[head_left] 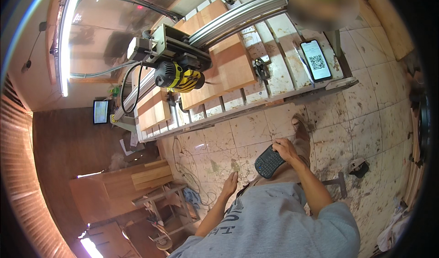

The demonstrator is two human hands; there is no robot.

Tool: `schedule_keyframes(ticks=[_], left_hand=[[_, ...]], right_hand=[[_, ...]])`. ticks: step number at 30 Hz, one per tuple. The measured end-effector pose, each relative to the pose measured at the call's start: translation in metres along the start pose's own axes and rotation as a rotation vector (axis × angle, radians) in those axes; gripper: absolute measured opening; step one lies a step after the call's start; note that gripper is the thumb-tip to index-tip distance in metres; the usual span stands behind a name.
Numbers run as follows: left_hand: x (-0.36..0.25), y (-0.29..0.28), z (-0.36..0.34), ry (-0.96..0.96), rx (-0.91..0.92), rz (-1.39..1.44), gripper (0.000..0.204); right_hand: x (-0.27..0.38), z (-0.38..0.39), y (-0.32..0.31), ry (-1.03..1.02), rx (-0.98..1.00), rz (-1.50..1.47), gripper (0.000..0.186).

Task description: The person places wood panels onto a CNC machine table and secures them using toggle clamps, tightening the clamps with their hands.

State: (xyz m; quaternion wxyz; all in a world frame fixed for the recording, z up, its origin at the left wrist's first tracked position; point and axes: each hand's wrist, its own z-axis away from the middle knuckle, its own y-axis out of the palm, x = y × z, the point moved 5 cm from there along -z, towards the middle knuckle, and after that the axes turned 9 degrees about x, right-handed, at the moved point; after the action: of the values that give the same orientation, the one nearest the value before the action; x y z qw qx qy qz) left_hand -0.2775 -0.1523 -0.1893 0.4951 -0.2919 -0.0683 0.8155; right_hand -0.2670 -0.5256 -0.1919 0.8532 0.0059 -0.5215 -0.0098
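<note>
A small black handheld keyboard (269, 162) is gripped at its upper right edge by my right hand (284, 150), with the keys facing up. My left hand (230, 184) hangs to the left of the keyboard, holding nothing, its fingers loosely extended. In front of me stands a CNC router table with a slatted white bed (280, 31). Its yellow and black spindle motor (183, 77) sits over a thick wooden board (228, 66). On the bed's right end lies a phone (315, 61) with a square code on its lit screen.
A metal gantry beam (240, 18) crosses the bed, and a clamp (261, 69) sits beside the board. Left are a monitor (100, 111), stacked planks (153, 175) and a frame stand (171, 207). Cables (194, 185) trail over the tiled floor (352, 120). Blur hides something at top right.
</note>
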Motion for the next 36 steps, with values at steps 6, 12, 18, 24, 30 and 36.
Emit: schedule_keyframes(ticks=[6,12,18,24,30,36], left_hand=[[0.004,0.002,-0.006,-0.011,-0.010,0.004,0.066],[0.022,0.005,-0.022,0.108,-0.136,-0.053,0.062],[0.007,0.020,-0.027,0.120,-0.176,0.095,0.060],[0.010,0.040,-0.030,0.116,-0.283,0.180,0.058],[0.055,0.081,-0.044,0.064,-0.264,0.372,0.060],[0.077,0.113,-0.033,0.021,-0.294,0.401,0.071]], right_hand=[[0.000,0.001,0.000,0.021,0.013,-0.018,0.031],[-0.004,-0.004,-0.001,0.031,0.036,0.040,0.033],[0.010,0.000,-0.017,0.086,0.015,0.202,0.034],[0.026,-0.012,-0.039,-0.059,0.074,0.289,0.033],[0.072,-0.012,-0.038,-0.041,0.133,0.219,0.025],[0.094,-0.017,-0.020,-0.075,0.172,0.296,0.023]])
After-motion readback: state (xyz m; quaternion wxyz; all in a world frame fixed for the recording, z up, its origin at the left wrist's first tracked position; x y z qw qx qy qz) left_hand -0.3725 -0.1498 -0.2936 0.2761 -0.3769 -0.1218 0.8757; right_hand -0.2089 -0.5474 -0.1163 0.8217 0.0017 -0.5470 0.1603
